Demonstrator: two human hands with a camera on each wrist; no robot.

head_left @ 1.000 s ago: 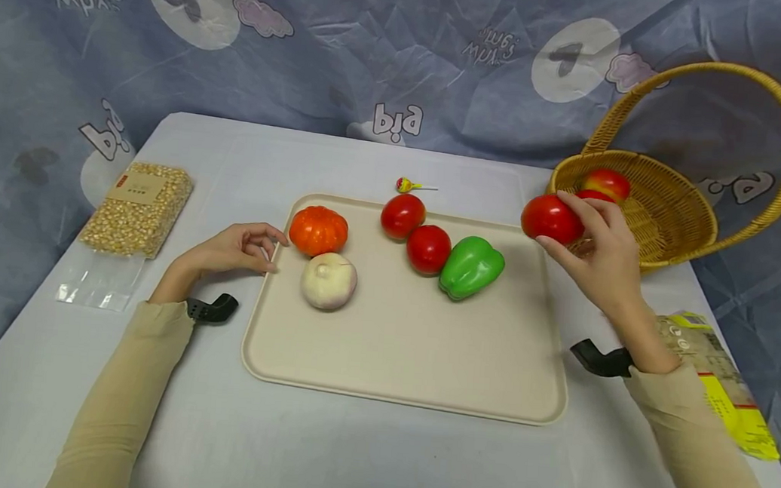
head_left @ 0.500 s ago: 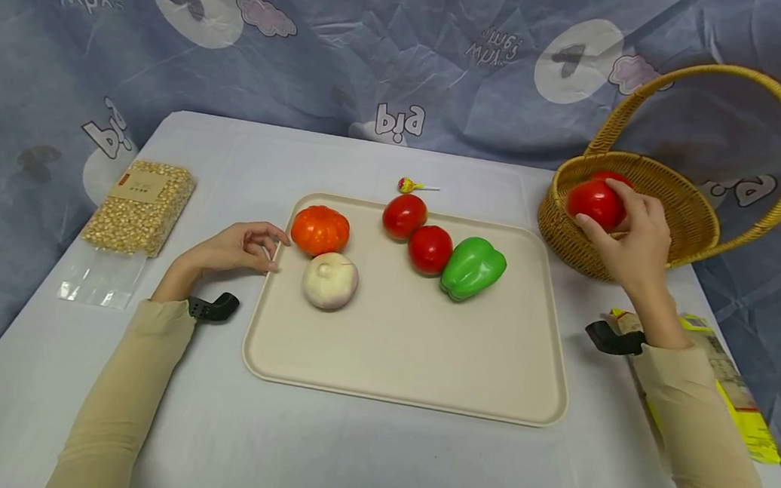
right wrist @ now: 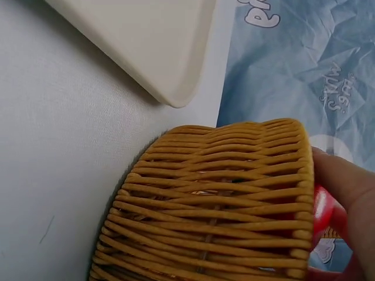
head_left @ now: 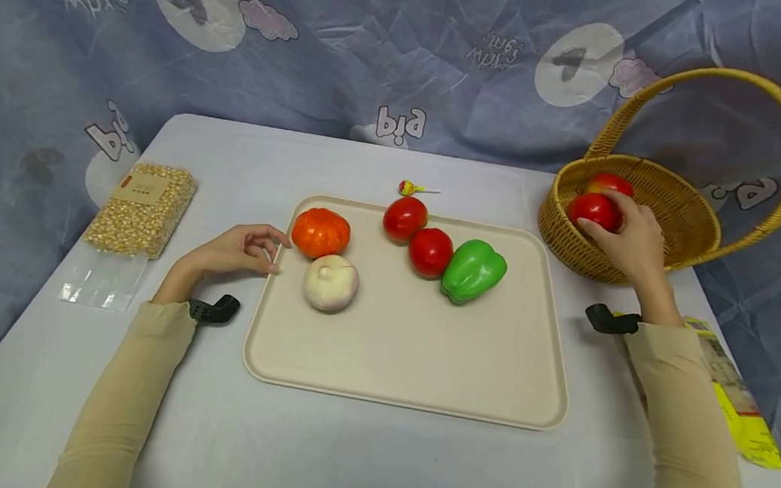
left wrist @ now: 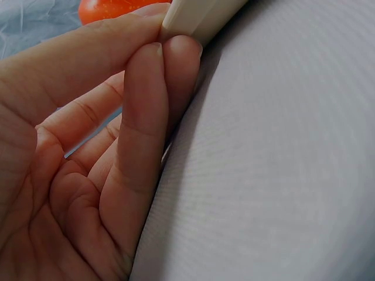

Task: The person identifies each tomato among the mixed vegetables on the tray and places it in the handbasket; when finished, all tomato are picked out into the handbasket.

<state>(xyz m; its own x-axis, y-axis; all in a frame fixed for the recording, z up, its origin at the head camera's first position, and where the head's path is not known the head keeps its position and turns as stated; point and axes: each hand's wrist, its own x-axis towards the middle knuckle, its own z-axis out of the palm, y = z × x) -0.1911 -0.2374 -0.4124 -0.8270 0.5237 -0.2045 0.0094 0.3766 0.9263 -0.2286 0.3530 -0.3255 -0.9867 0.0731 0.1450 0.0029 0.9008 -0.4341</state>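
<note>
In the head view, my right hand [head_left: 636,237] reaches over the near rim of the wicker basket [head_left: 546,228] and holds a glossy red tomato [head_left: 593,210] inside it. A red and yellow fruit [head_left: 610,184] lies just behind that tomato. The basket's woven side [right wrist: 222,199] hides most of this grip in the right wrist view. My left hand [head_left: 243,249] pinches the left rim of the beige tray [head_left: 410,359]; thumb and fingertips meet at the tray edge [left wrist: 193,20] in the left wrist view.
On the tray sit an orange pumpkin [head_left: 321,233], a white garlic bulb [head_left: 330,283], two red tomatoes [head_left: 405,219] and a green bell pepper [head_left: 473,272]. A lollipop [head_left: 409,188] lies behind it. A corn kernel bag [head_left: 141,211] is left, a yellow packet [head_left: 754,436] right.
My right hand has carried the tomato rightward from above the tray's corner and lowered it into the basket. The left hand has kept its grip on the tray rim.
</note>
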